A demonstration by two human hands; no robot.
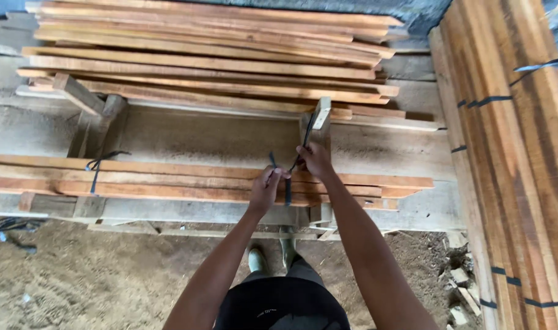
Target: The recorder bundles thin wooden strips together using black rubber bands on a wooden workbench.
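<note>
- Fingers of the right hand (pixel 314 160) are pinched shut on the dark strap (pixel 287 183), gripping the end that runs up and away from the bundle.
- Fingers of the left hand (pixel 265 188) are curled closed on the same strap just below, where it crosses the top of the planks; the two hands sit just beside each other.
- That strap wraps the near bundle of planks (pixel 169 180), a flat stack of long reddish-brown boards lying crosswise in front of the person, towards its right end.
- A second dark strap (pixel 95 174) is already tied round the same bundle near its left end, its loose ends sticking up.
- The bundle rests on a rough wooden trestle frame (pixel 86 131), whose upright posts show behind it.
- Behind, a taller loose pile of planks (pixel 205 55) lies on the same frame, well apart from the hands.
- On the right stands a large strapped stack of boards (pixel 511 171), bound with several dark bands.
- Below is a sawdust-covered floor (pixel 77 281), with small offcuts lying at the right.
- The person's two green boots (pixel 257 260) show between the forearms.
</note>
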